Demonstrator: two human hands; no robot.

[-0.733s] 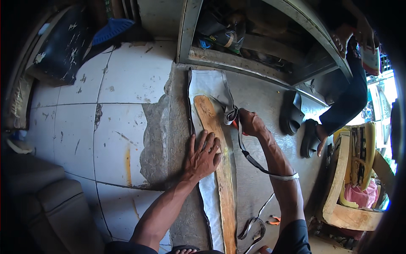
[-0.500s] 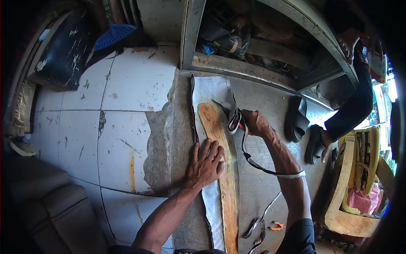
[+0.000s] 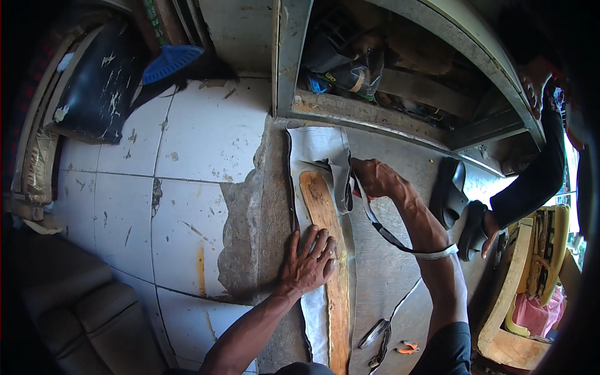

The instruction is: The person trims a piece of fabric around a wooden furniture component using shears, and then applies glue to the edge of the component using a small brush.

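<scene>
My left hand (image 3: 308, 262) lies with fingers spread on a long wooden board (image 3: 320, 203), pressing it onto a pale fabric piece (image 3: 315, 142) with dark edges. The fabric is spread lengthwise on the grey floor and reaches beyond the board's rounded far end. At the fabric's right edge, my right hand (image 3: 378, 179) is closed around scissors (image 3: 324, 164); a dark blade pokes out over the fabric, and a bit of red-orange handle shows under the hand. A narrow cut flap hangs beside the blade. From there a black-and-white strip (image 3: 390, 237) runs to my right forearm and lies across it.
Beyond the fabric stands a metal-framed cabinet (image 3: 375, 115) with bags inside. At the right are another person's arm and foot, black sandals (image 3: 449, 194) and a wooden frame (image 3: 509, 287). An orange-handled tool (image 3: 407, 347) lies near a loose strip. A blue dustpan (image 3: 170, 62) is far left.
The view has shifted slightly, so the scene sits lower. The cut flap by the scissors hangs straighter and longer. My left hand stays flat on the board.
</scene>
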